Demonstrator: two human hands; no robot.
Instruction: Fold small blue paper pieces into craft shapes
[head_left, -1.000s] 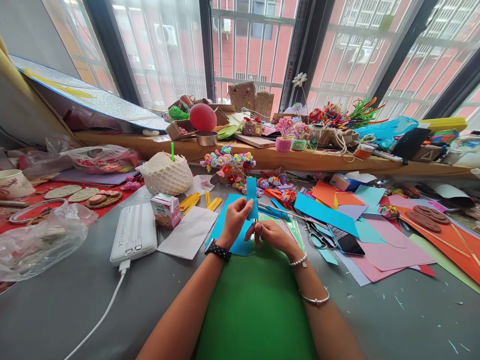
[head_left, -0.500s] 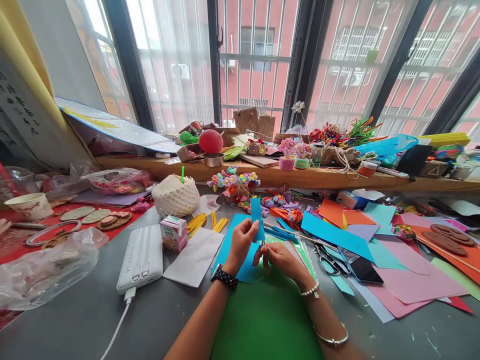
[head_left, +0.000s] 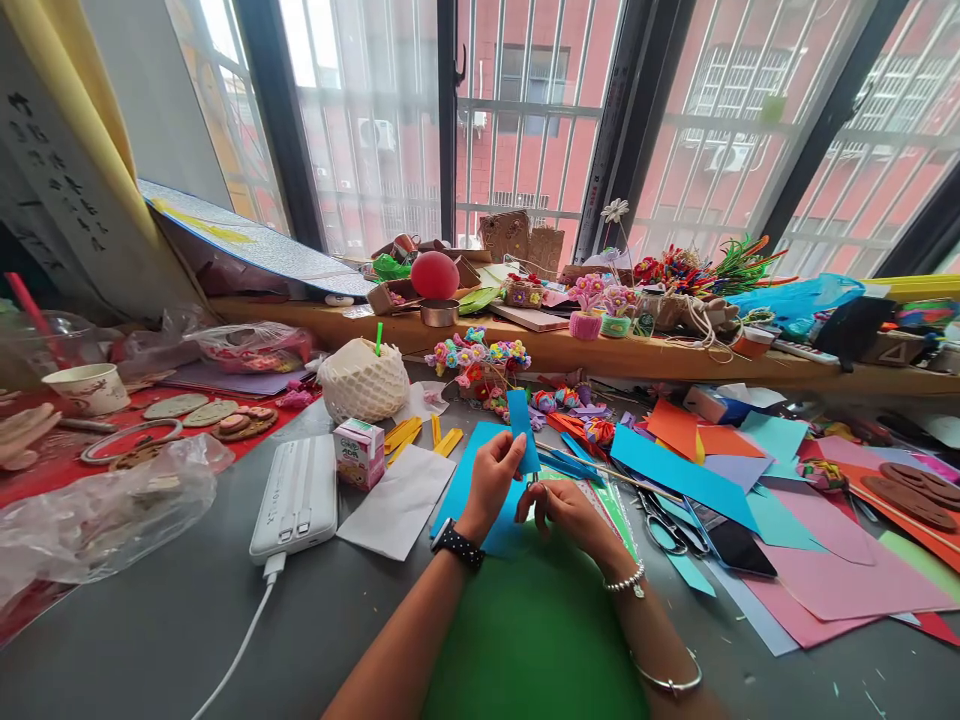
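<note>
My left hand [head_left: 491, 482] pinches an upright strip of blue paper [head_left: 520, 415] between thumb and fingers. Just right of it, my right hand [head_left: 571, 515] is closed around small scissors [head_left: 534, 481]; only a bit of metal shows at the lower end of the strip, the rest is hidden by fingers. Below the hands lie a blue paper sheet [head_left: 469, 485] and a green sheet or mat [head_left: 551, 640]. Folded blue strips [head_left: 574, 465] rest behind my right hand.
Another pair of scissors [head_left: 667, 530], a phone [head_left: 739, 548] and coloured paper [head_left: 825, 510] lie right. Left are a white power bank [head_left: 296, 500] with cable, a drink carton [head_left: 360, 452] and a netted coconut [head_left: 365, 380]. Another person's hand [head_left: 24, 435] shows far left.
The view has shifted slightly left, so things appear further right. The blue strip tilts a little more to the left at its top. Both hands keep their hold.
</note>
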